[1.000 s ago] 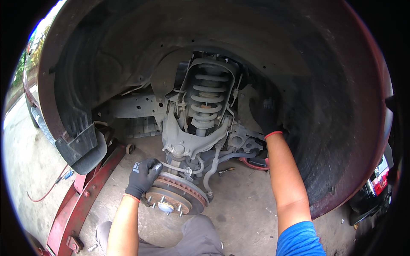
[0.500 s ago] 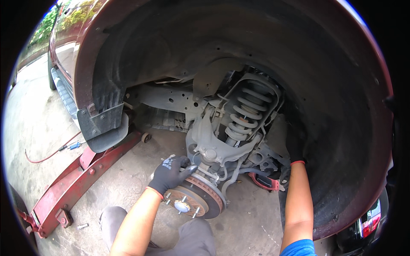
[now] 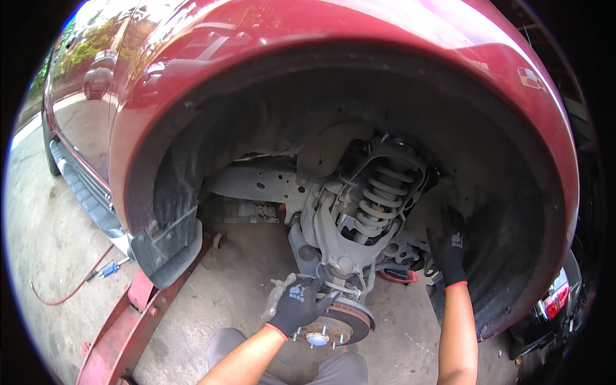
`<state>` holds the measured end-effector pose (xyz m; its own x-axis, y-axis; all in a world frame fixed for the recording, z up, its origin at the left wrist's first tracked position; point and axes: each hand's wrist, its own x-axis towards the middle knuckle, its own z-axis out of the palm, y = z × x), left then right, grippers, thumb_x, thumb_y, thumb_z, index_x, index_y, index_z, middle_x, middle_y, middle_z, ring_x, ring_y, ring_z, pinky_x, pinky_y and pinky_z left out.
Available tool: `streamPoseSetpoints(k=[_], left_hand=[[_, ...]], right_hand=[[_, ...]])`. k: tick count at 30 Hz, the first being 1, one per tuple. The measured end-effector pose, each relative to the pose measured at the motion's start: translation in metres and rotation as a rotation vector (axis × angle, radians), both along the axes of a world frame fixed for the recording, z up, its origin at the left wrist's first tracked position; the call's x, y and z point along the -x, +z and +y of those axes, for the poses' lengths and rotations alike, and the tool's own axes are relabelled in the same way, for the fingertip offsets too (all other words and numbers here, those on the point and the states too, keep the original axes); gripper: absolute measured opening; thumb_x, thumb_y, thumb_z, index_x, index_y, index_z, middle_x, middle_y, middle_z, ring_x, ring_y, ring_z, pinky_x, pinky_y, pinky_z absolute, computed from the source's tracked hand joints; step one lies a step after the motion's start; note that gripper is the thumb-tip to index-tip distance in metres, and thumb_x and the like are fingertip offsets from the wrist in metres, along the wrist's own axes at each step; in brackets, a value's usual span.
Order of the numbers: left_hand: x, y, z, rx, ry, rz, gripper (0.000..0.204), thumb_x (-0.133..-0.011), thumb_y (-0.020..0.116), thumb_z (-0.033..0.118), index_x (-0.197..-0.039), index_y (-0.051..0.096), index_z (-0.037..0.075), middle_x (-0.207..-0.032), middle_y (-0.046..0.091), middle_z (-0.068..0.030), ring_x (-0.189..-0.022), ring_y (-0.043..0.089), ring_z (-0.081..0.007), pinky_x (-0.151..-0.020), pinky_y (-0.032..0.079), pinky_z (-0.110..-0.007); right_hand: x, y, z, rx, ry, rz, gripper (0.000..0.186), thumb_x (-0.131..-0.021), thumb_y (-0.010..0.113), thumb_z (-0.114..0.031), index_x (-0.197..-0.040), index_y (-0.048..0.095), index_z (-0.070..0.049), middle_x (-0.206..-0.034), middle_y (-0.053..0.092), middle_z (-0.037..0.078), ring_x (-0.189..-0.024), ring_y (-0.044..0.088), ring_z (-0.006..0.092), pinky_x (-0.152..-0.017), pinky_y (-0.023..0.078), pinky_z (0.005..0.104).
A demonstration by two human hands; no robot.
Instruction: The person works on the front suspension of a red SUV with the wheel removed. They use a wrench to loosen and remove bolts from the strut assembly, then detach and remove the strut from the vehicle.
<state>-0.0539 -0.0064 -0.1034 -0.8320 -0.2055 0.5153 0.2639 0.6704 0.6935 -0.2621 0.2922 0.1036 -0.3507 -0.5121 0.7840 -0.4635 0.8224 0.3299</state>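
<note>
My left hand, in a black glove with an orange cuff, is closed over the upper left rim of the brake disc, its thumb reaching right. A grey brake part, seemingly the caliper, shows just left of that hand. Wheel studs surround the silver hub cap at the disc's centre. My right hand, gloved alike, is open with fingers pointing up beside the dark wheel-well liner; whether it touches the liner I cannot tell. Between the hands and farther in stand the coil spring and grey suspension arm.
The red fender arches over the wheel well. At lower left are a red floor jack, a mud flap and a red hose with a blue fitting. A red-and-black object lies beyond the disc.
My view has pulled back, so the fender's outside shows. The disc's face has turned, with my left hand still on its rim. My right hand's fingers now show apart from the dark liner.
</note>
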Motion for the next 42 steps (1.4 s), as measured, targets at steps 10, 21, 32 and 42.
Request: streamPoseSetpoints(k=[10, 21, 32, 42], left_hand=[[0.005, -0.008, -0.016, 0.007, -0.147, -0.039, 0.048, -0.098, 0.069, 0.043, -0.112, 0.069, -0.003, -0.104, 0.075, -0.0222, -0.099, 0.072, -0.0377, -0.09, 0.055, -0.047], [0.011, -0.009, -0.018, -0.091, -0.223, 0.004, 0.043, -0.097, 0.067, 0.035, -0.119, 0.067, -0.001, -0.109, 0.072, -0.0257, -0.103, 0.07, -0.0427, -0.094, 0.052, -0.049], [0.013, -0.028, -0.028, 0.91, 0.077, 0.558, 0.041, -0.11, 0.052, 0.025, -0.14, 0.056, -0.002, -0.129, 0.065, -0.0233, -0.112, 0.063, -0.04, -0.099, 0.047, -0.053], [0.012, -0.011, 0.0, 0.078, -0.074, 0.094, 0.027, -0.105, 0.055, 0.016, -0.123, 0.06, -0.002, -0.11, 0.065, -0.0172, -0.099, 0.064, -0.0296, -0.09, 0.05, -0.04]], right_hand=[[-0.137, -0.067, 0.031, -0.002, -0.219, -0.23, 0.064, -0.087, 0.077, -0.033, -0.142, 0.059, -0.005, -0.148, 0.054, 0.024, -0.141, 0.044, 0.0455, -0.116, 0.035, 0.0566], [-0.251, -0.211, 0.154, 0.427, -0.481, -0.576, 0.055, -0.085, 0.08, -0.034, -0.128, 0.066, -0.003, -0.135, 0.062, 0.023, -0.129, 0.055, 0.0414, -0.107, 0.045, 0.0512], [-0.351, -0.522, 0.242, 0.756, -0.93, -1.438, 0.06, -0.083, 0.077, -0.05, -0.113, 0.076, 0.001, -0.118, 0.074, 0.025, -0.116, 0.069, 0.0409, -0.101, 0.054, 0.0467], [-0.336, -0.626, 0.22, 0.768, -0.995, -1.381, 0.107, -0.079, 0.08, -0.062, -0.157, 0.038, -0.001, -0.155, 0.046, 0.029, -0.136, 0.053, 0.0488, -0.11, 0.048, 0.0524]])
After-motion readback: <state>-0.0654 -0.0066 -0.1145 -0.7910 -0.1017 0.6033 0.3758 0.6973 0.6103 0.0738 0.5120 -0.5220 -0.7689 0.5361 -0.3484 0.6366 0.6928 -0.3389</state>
